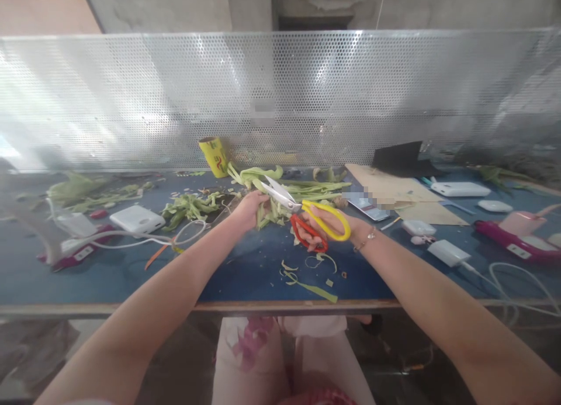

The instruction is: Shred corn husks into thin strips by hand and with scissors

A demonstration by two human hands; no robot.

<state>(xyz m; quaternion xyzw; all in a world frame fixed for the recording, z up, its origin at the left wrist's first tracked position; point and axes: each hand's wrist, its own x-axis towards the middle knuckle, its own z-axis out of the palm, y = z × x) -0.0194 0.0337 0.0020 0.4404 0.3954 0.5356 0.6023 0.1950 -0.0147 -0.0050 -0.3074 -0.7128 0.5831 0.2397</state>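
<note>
My right hand (325,220) is wrapped through the handles of a pair of scissors (284,198), one loop yellow and the other red. Their silver blades are parted and point up and left, over a green leaf strip (265,172). Beside the blades, my left hand (250,210) is closed on the green leaf strip, which looks like part of a plant stalk; its fingertips are partly hidden. Under and behind both hands spreads a bundle of long green strips (318,189). Small green and pale trimmings (315,289) lie nearer the table's front edge.
A yellow cardboard tube (213,157) leans by a perforated metal screen (166,101). Left are leaf scraps (188,208), a white charger (137,219) and cables. Right are a phone (367,206), brown cardboard (394,186), white adapters (449,252) and a magenta power strip (517,244).
</note>
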